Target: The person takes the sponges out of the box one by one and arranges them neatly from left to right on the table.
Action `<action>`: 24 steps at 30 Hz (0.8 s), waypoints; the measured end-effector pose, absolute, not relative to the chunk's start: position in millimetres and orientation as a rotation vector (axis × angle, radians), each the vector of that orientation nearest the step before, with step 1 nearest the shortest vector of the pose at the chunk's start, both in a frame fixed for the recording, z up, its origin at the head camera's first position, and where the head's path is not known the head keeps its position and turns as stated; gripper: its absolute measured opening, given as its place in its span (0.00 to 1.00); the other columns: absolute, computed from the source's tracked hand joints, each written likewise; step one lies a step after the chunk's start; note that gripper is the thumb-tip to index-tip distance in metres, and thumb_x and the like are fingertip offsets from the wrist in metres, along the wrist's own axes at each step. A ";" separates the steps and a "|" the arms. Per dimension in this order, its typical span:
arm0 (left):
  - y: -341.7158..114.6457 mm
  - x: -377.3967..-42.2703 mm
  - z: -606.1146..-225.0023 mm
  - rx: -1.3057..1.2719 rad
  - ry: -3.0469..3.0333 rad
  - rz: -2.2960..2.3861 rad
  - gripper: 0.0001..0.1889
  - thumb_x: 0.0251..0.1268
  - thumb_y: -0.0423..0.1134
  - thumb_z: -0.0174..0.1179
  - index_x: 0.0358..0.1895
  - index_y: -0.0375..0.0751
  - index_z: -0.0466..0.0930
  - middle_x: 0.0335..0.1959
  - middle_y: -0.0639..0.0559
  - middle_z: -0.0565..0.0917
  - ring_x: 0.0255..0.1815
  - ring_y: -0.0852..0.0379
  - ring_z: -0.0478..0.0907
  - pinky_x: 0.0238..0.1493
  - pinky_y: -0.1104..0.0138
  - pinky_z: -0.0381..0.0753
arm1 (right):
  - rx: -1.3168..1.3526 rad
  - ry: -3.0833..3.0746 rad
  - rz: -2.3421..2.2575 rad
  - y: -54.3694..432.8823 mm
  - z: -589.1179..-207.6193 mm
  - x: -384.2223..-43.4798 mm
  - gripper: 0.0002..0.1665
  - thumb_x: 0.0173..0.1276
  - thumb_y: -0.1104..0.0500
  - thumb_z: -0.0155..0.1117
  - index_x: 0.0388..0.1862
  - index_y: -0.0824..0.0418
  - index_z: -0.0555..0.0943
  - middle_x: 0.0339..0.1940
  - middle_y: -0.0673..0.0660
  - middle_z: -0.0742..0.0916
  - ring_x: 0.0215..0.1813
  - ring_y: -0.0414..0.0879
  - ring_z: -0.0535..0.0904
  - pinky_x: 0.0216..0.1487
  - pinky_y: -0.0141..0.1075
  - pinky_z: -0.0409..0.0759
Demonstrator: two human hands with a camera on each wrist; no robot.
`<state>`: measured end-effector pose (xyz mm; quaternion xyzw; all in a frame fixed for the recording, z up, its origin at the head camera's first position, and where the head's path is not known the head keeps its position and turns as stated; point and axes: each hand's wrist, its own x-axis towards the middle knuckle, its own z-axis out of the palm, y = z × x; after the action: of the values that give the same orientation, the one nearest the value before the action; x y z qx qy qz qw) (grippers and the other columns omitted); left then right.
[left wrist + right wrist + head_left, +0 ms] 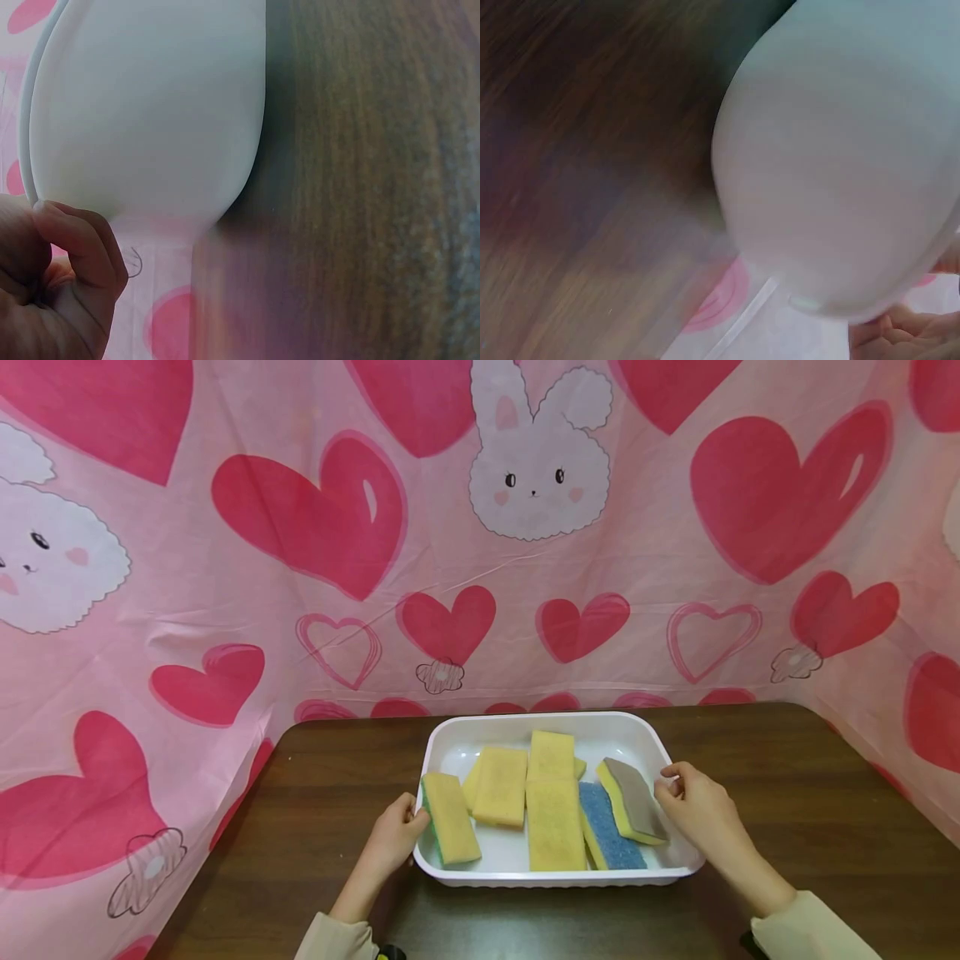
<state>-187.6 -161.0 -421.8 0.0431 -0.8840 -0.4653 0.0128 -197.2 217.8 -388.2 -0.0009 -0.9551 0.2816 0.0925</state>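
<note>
A white plastic tray (551, 878) holds several sponges. My left hand (396, 835) grips its left rim; in the left wrist view, the thumb and curled fingers of that hand (79, 274) pinch the edge of the tray (150, 112). On the opposite side my right hand (699, 806) holds the right rim, its fingers bent at the edge. The right wrist view shows only part of this hand (900, 334), by the lip of the tray (832, 150). A green-backed yellow sponge (453, 818) leans near the left wall, and a grey-topped sponge (637, 802) tilts near the right.
Between them lie yellow sponges (555, 827), some overlapping, and a blue-topped sponge (609, 827). The tray is over a dark wooden table (337, 793). A pink cloth with hearts and rabbits (450, 560) hangs behind the table and along its sides.
</note>
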 end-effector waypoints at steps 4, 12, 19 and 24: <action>-160.6 -186.9 -421.1 0.137 -2.755 -1.447 0.04 0.57 0.33 0.51 0.28 0.38 0.67 0.15 0.56 0.64 0.07 0.62 0.63 0.10 0.72 0.66 | 0.049 -2.883 0.786 208.3 -392.0 -198.8 0.20 0.61 0.60 0.55 0.47 0.75 0.76 0.30 0.61 0.83 0.32 0.51 0.77 0.34 0.44 0.77; -160.6 -186.9 -421.1 0.140 -2.752 -1.454 0.04 0.57 0.33 0.51 0.28 0.38 0.67 0.15 0.56 0.64 0.07 0.62 0.63 0.10 0.72 0.66 | 0.132 -2.964 0.653 196.6 -397.3 -203.5 0.18 0.59 0.63 0.55 0.42 0.78 0.77 0.37 0.72 0.83 0.39 0.64 0.79 0.43 0.58 0.78; -160.5 -187.3 -421.4 0.147 -2.760 -1.451 0.04 0.57 0.33 0.51 0.28 0.38 0.67 0.16 0.56 0.64 0.07 0.62 0.63 0.10 0.72 0.66 | 0.145 -2.984 0.617 192.2 -400.5 -200.9 0.09 0.58 0.63 0.55 0.22 0.68 0.73 0.27 0.66 0.77 0.28 0.55 0.73 0.33 0.51 0.74; -160.3 -187.2 -421.0 0.141 -2.756 -1.451 0.05 0.57 0.33 0.51 0.28 0.38 0.67 0.16 0.56 0.64 0.07 0.61 0.63 0.10 0.72 0.66 | 0.160 -2.999 0.600 190.2 -400.8 -200.1 0.12 0.62 0.61 0.53 0.23 0.69 0.75 0.26 0.66 0.78 0.29 0.56 0.74 0.33 0.52 0.75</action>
<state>-187.2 -160.3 -421.0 0.0454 -0.8838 -0.4654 0.0117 -200.1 190.2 -400.8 0.0522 -0.9785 0.1956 0.0397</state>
